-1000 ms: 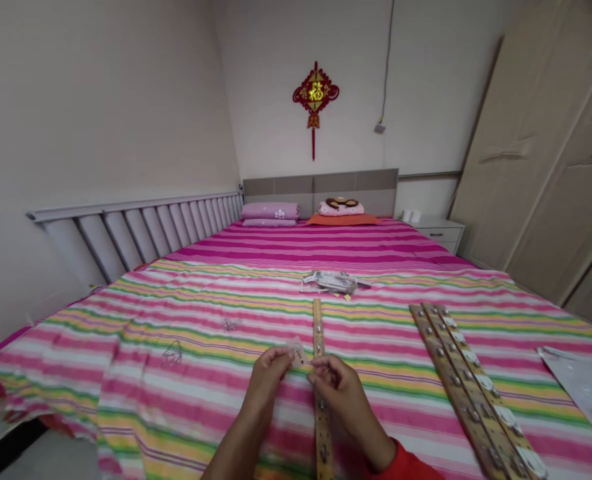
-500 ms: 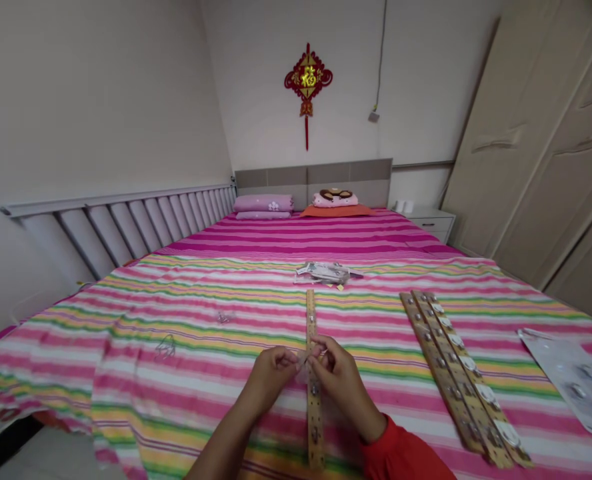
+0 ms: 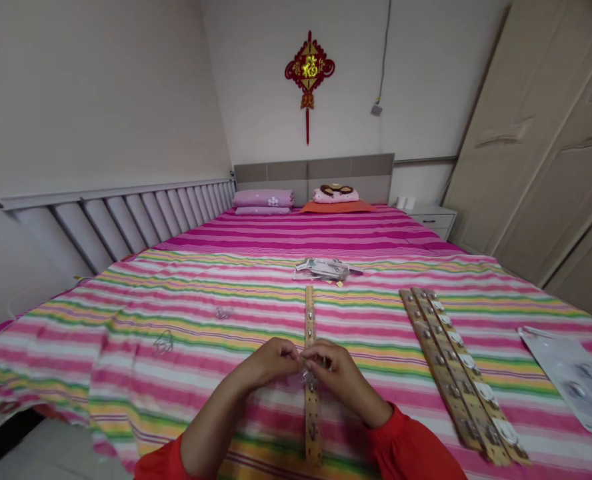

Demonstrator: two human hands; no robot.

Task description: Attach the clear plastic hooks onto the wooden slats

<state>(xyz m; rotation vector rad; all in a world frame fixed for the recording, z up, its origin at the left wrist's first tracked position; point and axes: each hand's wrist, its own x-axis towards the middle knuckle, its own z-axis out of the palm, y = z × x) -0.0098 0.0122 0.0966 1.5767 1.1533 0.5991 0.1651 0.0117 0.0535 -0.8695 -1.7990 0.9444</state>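
My left hand and my right hand meet over a long, narrow wooden-looking strip. Fingertips of both are pinched together on a small clear plastic bag, with something shiny at it that is too small to make out. The strip lies lengthwise away from me on the striped cloth and carries small metal pieces along it. Its middle is partly hidden by my fingers.
Several similar strips with metal pieces and white discs lie to the right. Beyond them is a clear plastic bag with shiny items. A pile of packets lies ahead; small clear plastic scraps lie left on the striped cloth.
My left hand has come in closer to my right, and their fingertips now touch over the strip. More of my left red sleeve shows. The shiny part at the bag is now visible.
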